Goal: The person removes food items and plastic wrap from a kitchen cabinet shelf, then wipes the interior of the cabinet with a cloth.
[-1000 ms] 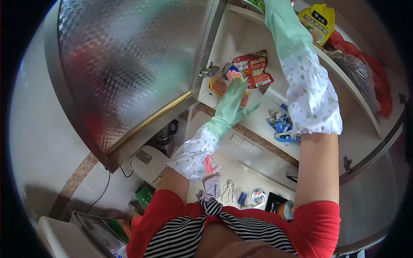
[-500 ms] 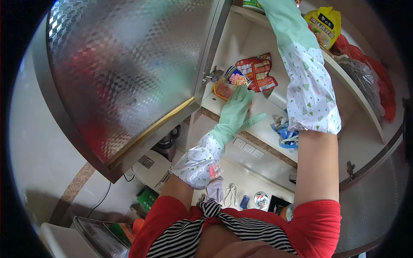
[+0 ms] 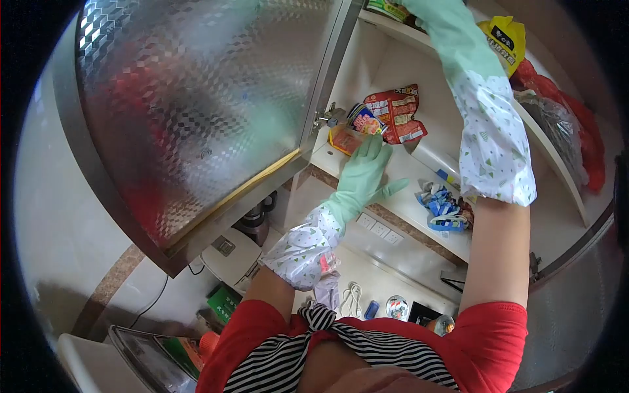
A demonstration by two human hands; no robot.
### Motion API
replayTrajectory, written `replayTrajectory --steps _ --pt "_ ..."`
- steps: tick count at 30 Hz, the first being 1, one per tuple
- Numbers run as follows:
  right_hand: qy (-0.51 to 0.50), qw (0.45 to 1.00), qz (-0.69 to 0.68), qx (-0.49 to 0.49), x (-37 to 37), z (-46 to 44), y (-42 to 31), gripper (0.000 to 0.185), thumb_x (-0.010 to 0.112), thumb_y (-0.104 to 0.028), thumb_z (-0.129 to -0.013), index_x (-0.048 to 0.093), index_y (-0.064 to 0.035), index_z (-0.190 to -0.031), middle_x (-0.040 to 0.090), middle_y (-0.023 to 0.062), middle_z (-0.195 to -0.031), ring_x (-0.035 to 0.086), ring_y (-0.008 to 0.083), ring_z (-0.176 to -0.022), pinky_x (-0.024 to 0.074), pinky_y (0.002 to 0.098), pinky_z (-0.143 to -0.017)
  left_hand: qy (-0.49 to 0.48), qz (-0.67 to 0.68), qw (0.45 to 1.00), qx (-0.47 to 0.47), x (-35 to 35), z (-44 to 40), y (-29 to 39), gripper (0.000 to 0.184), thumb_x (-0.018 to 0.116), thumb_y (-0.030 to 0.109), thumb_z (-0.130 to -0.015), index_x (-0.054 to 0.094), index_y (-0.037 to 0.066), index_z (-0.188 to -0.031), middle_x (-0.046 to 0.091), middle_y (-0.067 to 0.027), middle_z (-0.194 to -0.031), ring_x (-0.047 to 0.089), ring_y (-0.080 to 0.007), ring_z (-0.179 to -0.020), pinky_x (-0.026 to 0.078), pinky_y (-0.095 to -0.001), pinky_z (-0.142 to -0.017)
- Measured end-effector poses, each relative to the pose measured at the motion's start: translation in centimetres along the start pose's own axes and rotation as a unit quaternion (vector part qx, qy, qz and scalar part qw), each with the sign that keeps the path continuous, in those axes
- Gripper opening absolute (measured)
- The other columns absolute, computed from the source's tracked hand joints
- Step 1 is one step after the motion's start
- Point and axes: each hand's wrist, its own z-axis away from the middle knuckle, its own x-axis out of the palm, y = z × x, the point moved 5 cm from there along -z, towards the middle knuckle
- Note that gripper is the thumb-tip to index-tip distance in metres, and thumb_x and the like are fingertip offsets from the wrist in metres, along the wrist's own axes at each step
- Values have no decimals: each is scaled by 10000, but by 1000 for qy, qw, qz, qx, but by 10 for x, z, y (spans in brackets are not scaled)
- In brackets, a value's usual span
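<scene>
My left hand [image 3: 367,173], in a pale green rubber glove with a patterned white cuff, is at the front of the lower cabinet shelf. Its fingers lie stretched out against an orange packet [image 3: 344,139], thumb spread to the side. Just beyond the fingertips a blue and pink can [image 3: 365,120] leans on its side, touching a red food pouch [image 3: 398,114]. My right hand [image 3: 436,9], gloved alike, reaches to the upper shelf beside a green container [image 3: 388,8]. The top edge of the view cuts off its fingers, so its grip is hidden.
The textured glass cabinet door [image 3: 216,111] stands swung out at left. A yellow noodle bag [image 3: 508,42] and a red plastic bag [image 3: 580,144] sit on the upper shelf [image 3: 553,157]. A blue crumpled packet [image 3: 445,206] lies on the lower shelf, above wall sockets [image 3: 380,228].
My right arm has shifted slightly to the right, showing more of the blue packet and the white object behind it. My left hand stays by the orange packet.
</scene>
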Motion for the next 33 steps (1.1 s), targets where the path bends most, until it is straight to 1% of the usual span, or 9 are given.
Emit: replayTrajectory --steps 11,16,20,23,24,25,28,31,33 --pt "-59 997 21 -47 -10 -11 -4 509 820 -377 -815 683 -39 -1169 705 217 -1147 666 364 -1111 503 430 -935 18 -7 1000 24 -1 1 0 696 828 482 -783 601 34 -1264 551 -303 -1373 554 -481 -1276 505 -502 -1029" --pt "82 959 -24 -272 -20 14 -8 403 780 -317 -811 700 -52 -1104 698 206 -1076 664 398 -1015 512 464 -890 5 -9 1000 4 1 0 1 691 838 485 -767 608 21 -1225 562 -296 -1363 566 -465 -1266 509 -493 -1034" --pt "123 957 77 -253 -17 14 -19 375 767 -303 -802 706 -65 -1085 690 219 -1087 659 413 -1009 517 470 -878 6 -16 1000 2 1 0 1 693 842 484 -762 608 21 -1222 569 -294 -1355 566 -465 -1268 513 -489 -1033" --pt "150 953 133 -228 -24 18 -21 354 791 -274 -814 712 -38 -1065 711 190 -1059 686 346 -973 528 422 -855 7 -19 1000 -1 1 0 2 694 844 482 -760 608 24 -1224 571 -294 -1351 565 -463 -1272 515 -485 -1032" --pt "64 974 -121 -178 -14 12 -11 327 808 -234 -816 718 -20 -1046 720 163 -1033 687 295 -950 531 398 -831 12 -16 1000 3 2 0 1 694 845 483 -760 608 25 -1225 570 -295 -1352 563 -465 -1276 514 -486 -1034" --pt "-27 923 -365 -116 -1 5 -3 300 824 -194 -818 724 -2 -1027 728 136 -1008 687 244 -927 534 374 -808 16 -14 1000 7 2 0 0 695 846 483 -759 608 26 -1225 569 -296 -1353 561 -467 -1279 513 -486 -1035" --pt "-93 897 -413 -131 13 -8 0 262 826 -109 -833 722 26 -1031 729 85 -934 665 174 -875 529 333 -774 9 -11 1000 11 1 0 1 703 844 491 -761 605 22 -1228 569 -303 -1353 563 -473 -1275 510 -489 -1038" --pt "-18 954 -294 -54 4 -12 5 220 793 -54 -851 722 19 -1046 729 81 -880 674 175 -822 528 326 -752 -8 -8 1000 4 2 -1 1 707 840 495 -764 605 18 -1231 563 -310 -1359 561 -477 -1278 511 -492 -1035" --pt "-21 929 -357 -95 12 -28 13 253 800 -65 -847 714 25 -1068 728 81 -864 676 174 -806 531 319 -740 -4 -14 1000 7 2 0 2 705 838 494 -767 605 18 -1231 564 -309 -1354 565 -474 -1271 513 -493 -1028"
